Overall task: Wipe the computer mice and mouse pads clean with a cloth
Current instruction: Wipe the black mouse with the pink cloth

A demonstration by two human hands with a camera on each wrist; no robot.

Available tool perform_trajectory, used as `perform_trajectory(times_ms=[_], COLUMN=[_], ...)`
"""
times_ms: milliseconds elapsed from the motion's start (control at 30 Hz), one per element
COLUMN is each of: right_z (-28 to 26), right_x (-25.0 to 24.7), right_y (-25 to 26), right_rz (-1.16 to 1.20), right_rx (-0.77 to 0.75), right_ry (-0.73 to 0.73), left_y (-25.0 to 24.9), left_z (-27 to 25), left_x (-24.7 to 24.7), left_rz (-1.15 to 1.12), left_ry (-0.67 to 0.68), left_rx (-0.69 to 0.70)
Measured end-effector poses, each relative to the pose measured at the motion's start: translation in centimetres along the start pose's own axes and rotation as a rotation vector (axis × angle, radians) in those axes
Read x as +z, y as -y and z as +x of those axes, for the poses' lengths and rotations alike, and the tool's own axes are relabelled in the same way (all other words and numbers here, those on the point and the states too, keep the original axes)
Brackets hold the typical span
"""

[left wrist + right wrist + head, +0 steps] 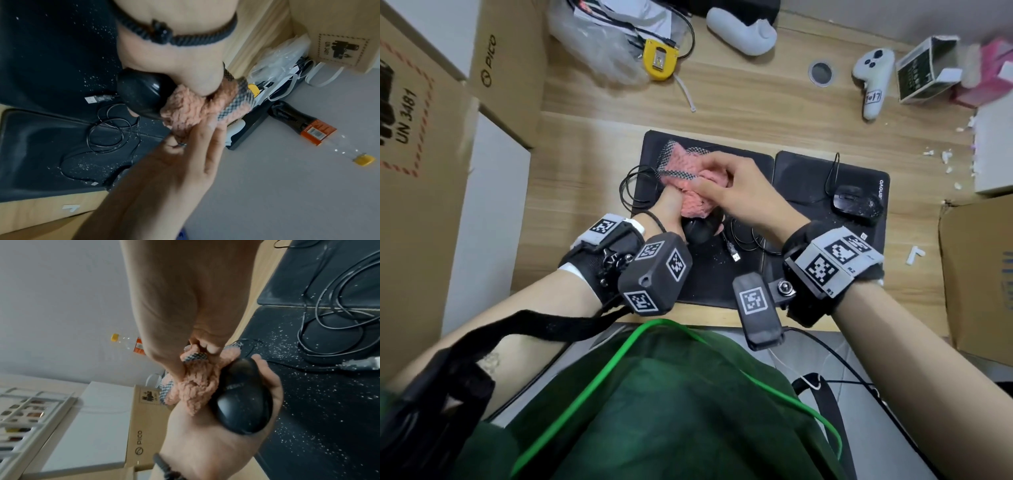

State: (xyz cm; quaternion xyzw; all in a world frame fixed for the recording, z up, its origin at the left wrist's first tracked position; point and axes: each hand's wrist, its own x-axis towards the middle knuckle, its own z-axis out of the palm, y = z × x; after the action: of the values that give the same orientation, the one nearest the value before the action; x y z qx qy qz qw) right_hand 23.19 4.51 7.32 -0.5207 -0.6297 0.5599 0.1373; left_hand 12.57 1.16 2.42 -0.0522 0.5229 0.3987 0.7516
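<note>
Lifted clear of the left mouse pad (pixel 654 164) and cradled in the left hand (pixel 671 205), a black mouse (pixel 700 229), so that the cloth can reach its curved shell from all sides. Fingers (pixel 265 368) of that hand wrapped round the mouse from below, palm underneath. Bunched in the right hand (pixel 736 185), a pink cloth (pixel 695 202) with a checked border, gripped between curled fingers and thumb and pressed against the front half of the mouse; held in a wad, probably to put pressure on a small spot. Glossy black shell, faintly dusted with pale specks in the right wrist view, with lettering across its middle too blurred to read. Trailing from it, a thin black cable (pixel 748 240) in loose loops across the seam between the two pads, its plug (pixel 734 255) lying free toward the near edge of the bench (pixel 585 137). Side by side at the middle of the bench, two black pads, both sprinkled with white crumbs. Waiting on the right mouse pad (pixel 808 178), toward the right edge, a second mouse (pixel 858 202), also speckled white and untouched. Judging by the crumbs, most of the wiping not yet done.
</note>
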Motion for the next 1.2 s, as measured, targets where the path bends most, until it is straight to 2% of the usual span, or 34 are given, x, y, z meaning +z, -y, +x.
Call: perform_trajectory(times_ms=[167,333,467,600,733,833,900,1000,1067,1200], right_z=[-0.7,-1.0,-0.3,-0.6,-1.4,-1.5,-1.5,-2.0,-2.2,-2.0], right_x=[-2.0,-2.6,-2.0,-1.2,-0.7,-1.1,-1.6,-2.4,-2.7,-2.5], right_y=[-2.0,-2.9,-1.9,-2.2,-1.8,-2.3,-3.0,-4.0,-4.7,-4.0], right_rz=[0.139,0.097,0.025,-0.074,-0.018,0.028,0.057,0.162,0.148,0.084], right_rx=[0.062,0.074,0.009,-0.038,-0.053,0.011,0.134,0.309,0.33,0.362], right_ry=[-0.04,0.013,0.086,0.033,0.039,-0.037,-0.071,-0.037,-0.053,-0.206], left_y=[-1.8,-1.4,-0.9,-1.6,-1.7,-1.5,-1.4,-1.3,-1.1,-0.5], left_z=[-0.7,-0.7,-1.0,-0.8,-1.0,-1.3,-1.5,-1.7,-1.8,-1.6], left_x=[1.0,0.7,1.1,1.1,0.9,0.7,0.7,1.2,1.5,1.9], left_rz=[0.092,0.049,-0.062,-0.034,-0.036,-0.019,0.024,0.062,0.083,0.058], left_ry=[0.003,0.007,0.016,0.006,-0.034,-0.048,-0.038,0.017,0.022,-0.091], left_rx=[-0.043,-0.056,-0.044,-0.019,-0.037,-0.023,-0.019,-0.049,-0.064,-0.088])
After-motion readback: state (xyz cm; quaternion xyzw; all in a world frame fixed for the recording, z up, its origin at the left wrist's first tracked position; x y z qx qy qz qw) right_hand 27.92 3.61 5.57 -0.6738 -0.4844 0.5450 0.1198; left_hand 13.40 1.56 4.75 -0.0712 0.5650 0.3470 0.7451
